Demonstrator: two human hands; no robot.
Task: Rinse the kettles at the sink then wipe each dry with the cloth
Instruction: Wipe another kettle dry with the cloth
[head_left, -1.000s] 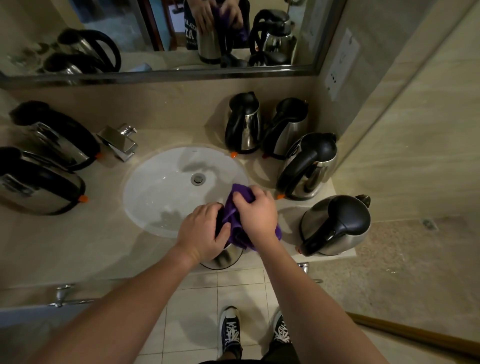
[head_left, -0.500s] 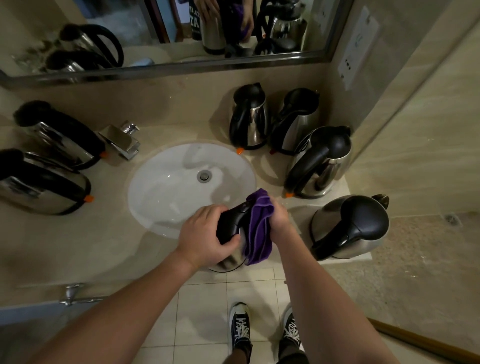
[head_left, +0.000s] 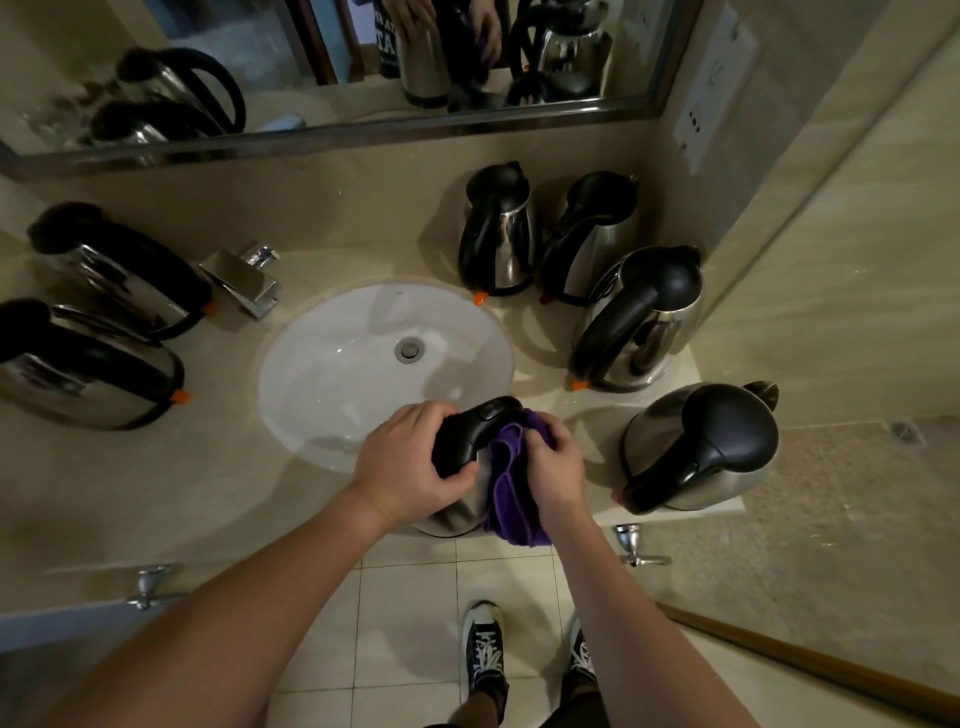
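A steel kettle with a black handle is held at the counter's front edge, just in front of the white sink. My left hand grips its black handle. My right hand holds a purple cloth bunched against the kettle's right side. Much of the kettle's body is hidden under both hands and the cloth.
Several kettles stand right of the sink, the nearest one close to my right hand. Two kettles lie left of the sink beside the chrome tap. A mirror hangs on the back wall. Tiled floor and my shoes lie below.
The cloth has moved from on top of the kettle down to its right side, uncovering the black handle. My left hand has shifted its grip on the handle.
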